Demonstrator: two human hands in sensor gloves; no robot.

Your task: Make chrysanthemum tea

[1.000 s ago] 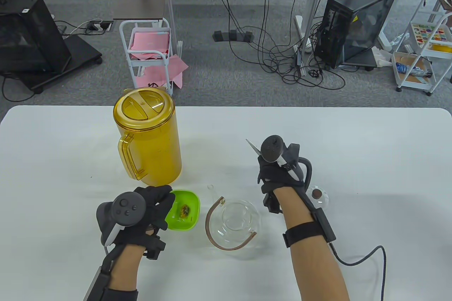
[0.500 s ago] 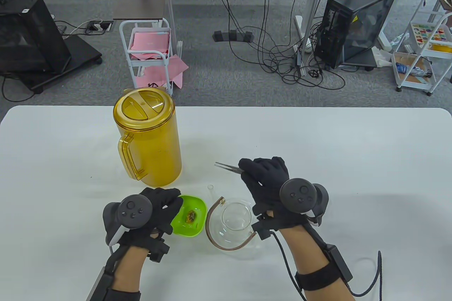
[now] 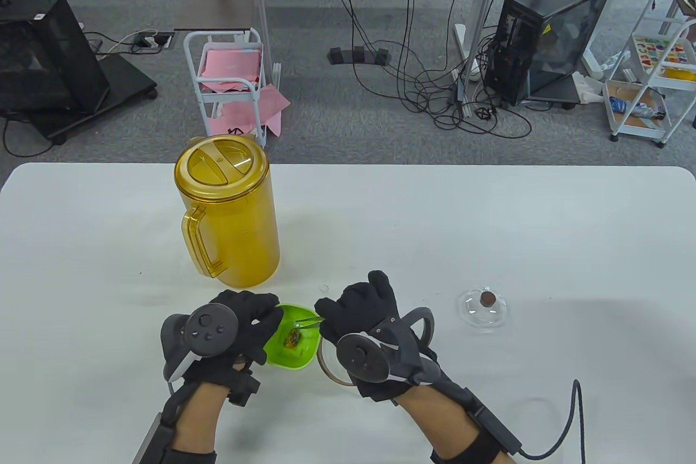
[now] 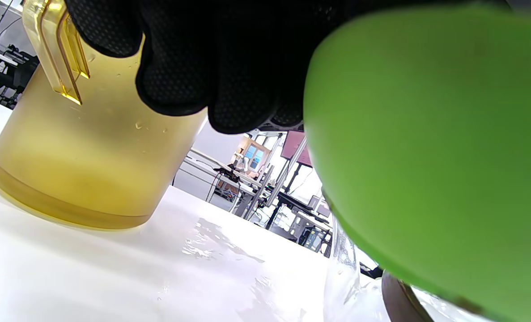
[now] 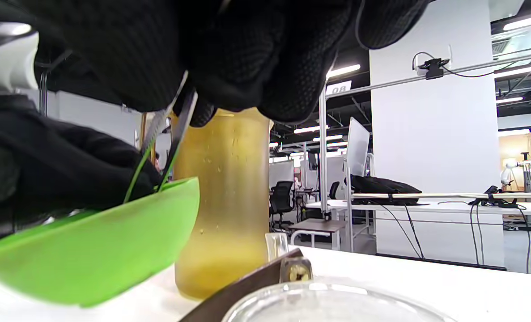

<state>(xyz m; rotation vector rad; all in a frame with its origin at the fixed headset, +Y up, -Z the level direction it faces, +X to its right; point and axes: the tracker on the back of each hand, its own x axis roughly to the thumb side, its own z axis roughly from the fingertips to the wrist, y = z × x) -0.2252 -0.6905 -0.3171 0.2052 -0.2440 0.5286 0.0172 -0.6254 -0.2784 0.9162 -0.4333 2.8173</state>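
My left hand [image 3: 244, 322] grips the rim of a small green bowl [image 3: 296, 352], lifted and tilted off the table. Dried chrysanthemum [image 3: 292, 339] lies inside it. My right hand [image 3: 353, 317] pinches metal tweezers [image 3: 305, 321], whose tips reach into the bowl just above the flowers. In the right wrist view the tweezers [image 5: 167, 138] dip behind the bowl's rim [image 5: 113, 250], and the glass teapot [image 5: 319, 299] with its brown handle lies just below. From above, my right hand covers most of the teapot [image 3: 329, 369]. The glass lid [image 3: 484, 309] rests on the table to the right.
A tall amber pitcher [image 3: 228, 214] with a closed lid stands behind the bowl, handle facing left. The white table [image 3: 544, 224] stretches to the right and rear. Carts, cables and a computer tower lie on the floor beyond the far edge.
My right hand swung left and down with the tweezers, from behind the teapot to the green bowl, now covering the teapot. My left hand lifted and tilted the bowl slightly rightward.
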